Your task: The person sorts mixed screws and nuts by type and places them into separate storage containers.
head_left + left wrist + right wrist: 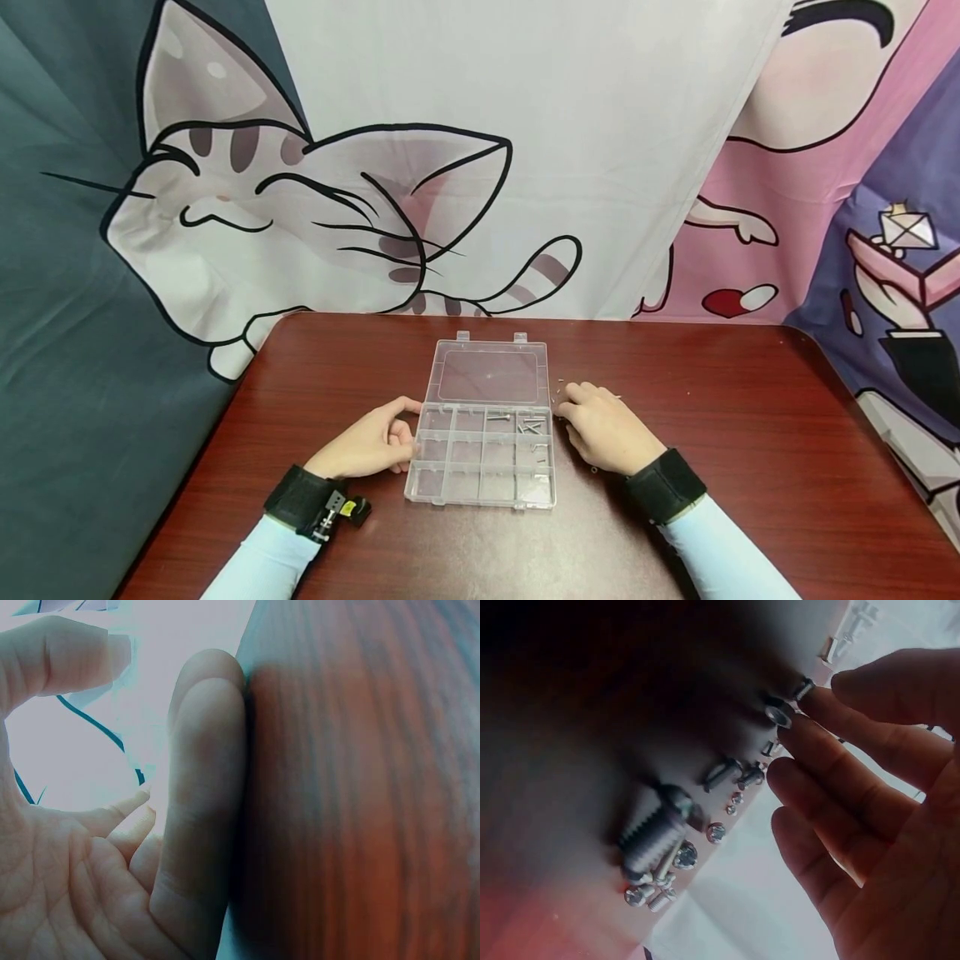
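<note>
A clear plastic compartment box [480,503] lies with its lid [491,375] folded back, away from me. Several silvery screws [531,427] sit in its upper right compartments. At the box's left side, my left hand [360,443] touches the edge with its fingertips; in the left wrist view a finger [202,772] lies low along the table. Just right of the box, my right hand [611,429] reaches down to the tabletop, fingers bent. The right wrist view shows its fingertips right at a small nut [778,714] and a small screw [804,689], thumb close by.
Loose hardware lies on the reddish-brown table [750,467] beside the right hand, including a large screw [656,836] and a round screw head [685,856]. A printed curtain [600,125] hangs behind the table's far edge.
</note>
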`<state>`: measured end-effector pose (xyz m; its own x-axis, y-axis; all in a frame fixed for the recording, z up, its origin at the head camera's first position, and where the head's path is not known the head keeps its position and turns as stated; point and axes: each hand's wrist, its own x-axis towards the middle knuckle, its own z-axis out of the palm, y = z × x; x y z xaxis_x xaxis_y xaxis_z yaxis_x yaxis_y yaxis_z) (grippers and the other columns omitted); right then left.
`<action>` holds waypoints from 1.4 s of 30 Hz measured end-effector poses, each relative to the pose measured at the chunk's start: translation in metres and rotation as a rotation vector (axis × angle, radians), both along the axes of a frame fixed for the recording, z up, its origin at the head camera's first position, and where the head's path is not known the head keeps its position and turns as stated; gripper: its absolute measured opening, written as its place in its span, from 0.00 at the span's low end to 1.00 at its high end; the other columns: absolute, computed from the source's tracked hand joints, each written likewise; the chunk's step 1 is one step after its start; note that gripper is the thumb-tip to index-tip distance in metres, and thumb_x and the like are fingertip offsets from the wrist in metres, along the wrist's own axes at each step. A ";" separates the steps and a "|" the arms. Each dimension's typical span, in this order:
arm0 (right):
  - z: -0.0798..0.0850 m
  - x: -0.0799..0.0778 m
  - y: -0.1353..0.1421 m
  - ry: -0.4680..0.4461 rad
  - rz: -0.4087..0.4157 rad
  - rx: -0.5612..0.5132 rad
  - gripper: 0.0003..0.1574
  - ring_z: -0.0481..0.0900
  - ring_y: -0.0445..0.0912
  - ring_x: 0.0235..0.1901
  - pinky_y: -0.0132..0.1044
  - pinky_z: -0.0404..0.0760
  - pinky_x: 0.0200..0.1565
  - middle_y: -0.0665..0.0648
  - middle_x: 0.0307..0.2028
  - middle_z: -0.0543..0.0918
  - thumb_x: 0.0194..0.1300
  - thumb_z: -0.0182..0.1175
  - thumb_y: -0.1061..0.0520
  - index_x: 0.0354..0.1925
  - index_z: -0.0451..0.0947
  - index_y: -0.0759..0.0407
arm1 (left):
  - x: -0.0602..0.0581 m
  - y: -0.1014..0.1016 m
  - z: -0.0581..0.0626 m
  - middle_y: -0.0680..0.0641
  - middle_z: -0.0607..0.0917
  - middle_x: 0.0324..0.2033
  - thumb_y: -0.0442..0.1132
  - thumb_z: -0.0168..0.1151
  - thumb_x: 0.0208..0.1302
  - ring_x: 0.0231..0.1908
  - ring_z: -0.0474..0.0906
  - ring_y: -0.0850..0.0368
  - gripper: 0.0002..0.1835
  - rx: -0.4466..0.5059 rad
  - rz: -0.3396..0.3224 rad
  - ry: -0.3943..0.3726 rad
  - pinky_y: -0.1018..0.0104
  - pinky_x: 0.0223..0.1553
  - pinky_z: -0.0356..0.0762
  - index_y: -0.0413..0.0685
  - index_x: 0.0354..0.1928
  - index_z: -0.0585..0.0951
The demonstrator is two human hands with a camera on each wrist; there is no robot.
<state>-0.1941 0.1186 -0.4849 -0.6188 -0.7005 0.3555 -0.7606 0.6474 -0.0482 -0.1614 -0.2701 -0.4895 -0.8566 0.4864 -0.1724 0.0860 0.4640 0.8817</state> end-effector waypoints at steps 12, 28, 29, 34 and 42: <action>0.001 0.002 -0.006 -0.004 -0.024 0.033 0.08 0.77 0.49 0.28 0.45 0.78 0.35 0.49 0.24 0.75 0.51 0.65 0.64 0.23 0.79 0.50 | 0.000 0.001 0.001 0.43 0.81 0.24 0.39 0.63 0.64 0.23 0.82 0.48 0.32 0.000 0.002 -0.006 0.56 0.29 0.83 0.41 0.68 0.65; 0.001 0.003 -0.006 -0.027 -0.067 0.010 0.10 0.77 0.50 0.24 0.46 0.76 0.28 0.49 0.22 0.73 0.46 0.65 0.64 0.20 0.75 0.51 | 0.000 0.001 0.000 0.43 0.81 0.24 0.41 0.63 0.64 0.23 0.82 0.48 0.32 -0.007 0.007 -0.003 0.56 0.29 0.83 0.41 0.67 0.65; 0.000 0.003 -0.005 -0.028 -0.072 0.009 0.11 0.76 0.49 0.23 0.45 0.76 0.27 0.49 0.22 0.73 0.45 0.64 0.64 0.19 0.74 0.50 | -0.001 0.001 0.000 0.43 0.81 0.24 0.41 0.63 0.64 0.23 0.82 0.48 0.32 -0.007 0.007 -0.003 0.56 0.29 0.83 0.41 0.67 0.66; -0.001 0.004 -0.006 -0.042 -0.089 0.010 0.15 0.73 0.48 0.22 0.44 0.73 0.25 0.48 0.21 0.72 0.42 0.63 0.66 0.18 0.69 0.49 | -0.001 0.001 0.001 0.42 0.80 0.23 0.40 0.63 0.64 0.23 0.81 0.47 0.32 -0.005 0.007 -0.007 0.56 0.29 0.83 0.41 0.67 0.66; 0.007 0.006 -0.005 -0.057 -0.105 0.004 0.14 0.71 0.47 0.21 0.43 0.72 0.25 0.46 0.20 0.68 0.38 0.62 0.65 0.19 0.69 0.49 | -0.001 0.001 0.001 0.42 0.80 0.24 0.38 0.63 0.63 0.23 0.82 0.47 0.32 0.002 0.011 -0.013 0.55 0.30 0.83 0.41 0.67 0.65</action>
